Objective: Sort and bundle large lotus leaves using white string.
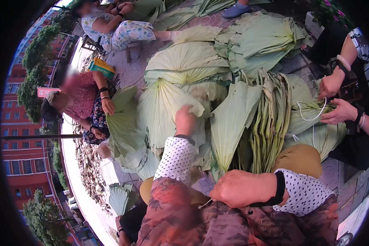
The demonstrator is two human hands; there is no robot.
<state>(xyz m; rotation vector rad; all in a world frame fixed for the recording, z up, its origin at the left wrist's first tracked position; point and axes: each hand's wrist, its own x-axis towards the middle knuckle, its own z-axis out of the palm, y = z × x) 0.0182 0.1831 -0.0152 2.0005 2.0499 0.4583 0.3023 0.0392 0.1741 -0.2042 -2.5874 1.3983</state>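
My left hand (184,121), blurred, is closed at the curled edge of a large pale-green lotus leaf (163,107) lying on the leaf pile. Close to my body, my right hand (246,188) makes a fist, its fingertips hidden from view. A short white string (206,203) sticks out from under that fist. Just beyond the right hand a folded lotus leaf (233,120) points its narrow end towards me. Beside it stands a thick stack of folded leaves (269,123), edges upward, near my knee (298,158).
More flattened leaves (187,58) and another leaf stack (264,37) lie beyond. At right, a co-worker's hands (338,112) hold a white cord (310,118) over leaves. On the left a seated person's hand (108,106) touches a leaf (123,120). Another person (117,30) sits farther back.
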